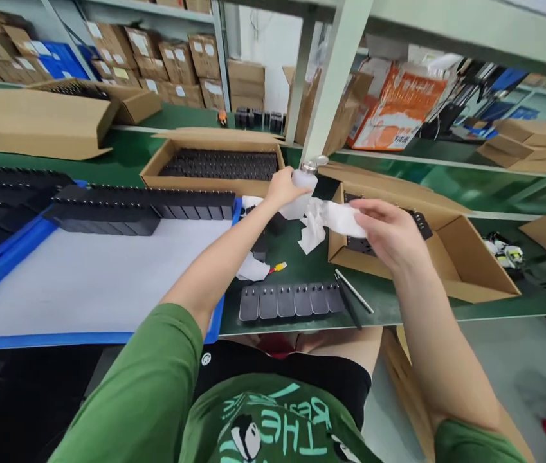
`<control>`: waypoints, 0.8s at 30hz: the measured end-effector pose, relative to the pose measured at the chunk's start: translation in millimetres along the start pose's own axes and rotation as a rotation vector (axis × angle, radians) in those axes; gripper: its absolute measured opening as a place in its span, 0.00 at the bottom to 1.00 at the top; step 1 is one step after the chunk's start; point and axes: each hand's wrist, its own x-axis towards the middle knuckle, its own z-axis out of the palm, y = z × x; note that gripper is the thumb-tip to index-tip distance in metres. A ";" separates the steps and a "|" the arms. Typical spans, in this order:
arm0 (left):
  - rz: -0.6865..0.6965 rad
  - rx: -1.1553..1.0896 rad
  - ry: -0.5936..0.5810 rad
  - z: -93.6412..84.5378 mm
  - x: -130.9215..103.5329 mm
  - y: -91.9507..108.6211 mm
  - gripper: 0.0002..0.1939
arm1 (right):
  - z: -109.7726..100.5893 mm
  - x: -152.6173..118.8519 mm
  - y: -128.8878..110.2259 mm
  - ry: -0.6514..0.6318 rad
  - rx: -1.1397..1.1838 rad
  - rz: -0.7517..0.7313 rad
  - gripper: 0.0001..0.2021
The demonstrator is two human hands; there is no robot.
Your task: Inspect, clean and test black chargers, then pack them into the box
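My left hand (283, 186) is closed around a pale plastic bottle (305, 179) with a metal top whose lid is flipped up. In my right hand (393, 235), pinched between thumb and fingers, is a crumpled white tissue (343, 218) that hangs beside the bottle. Below them, a row of several dark grey rectangular pieces (286, 302) lies near the table's front edge. A white pen-like stick (354, 291) and black tweezers (348, 300) lie at the row's right end. Another white wipe (253, 267) sits by a yellow-tipped red cable (278, 267).
On the left, a blue-edged tray (109, 283) with a white lining holds rows of black pieces (109, 209). Behind my hands stands a carton (154, 173) of black parts. Another open carton (465, 251) is at the right. A metal post (333, 77) rises behind the bottle.
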 end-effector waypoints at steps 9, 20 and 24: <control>0.052 -0.104 -0.032 1.4 3.1 -12.5 0.22 | -5.1 -165.7 81.2 0.146 -0.918 -0.625 0.16; 0.238 0.049 -0.287 -125.9 -232.7 -20.6 0.50 | -1.5 -169.8 85.0 -0.111 -1.195 -0.674 0.20; 0.098 0.058 -0.461 -106.8 -284.5 -38.8 0.41 | -1.8 -174.0 84.7 -0.186 -1.332 -0.687 0.26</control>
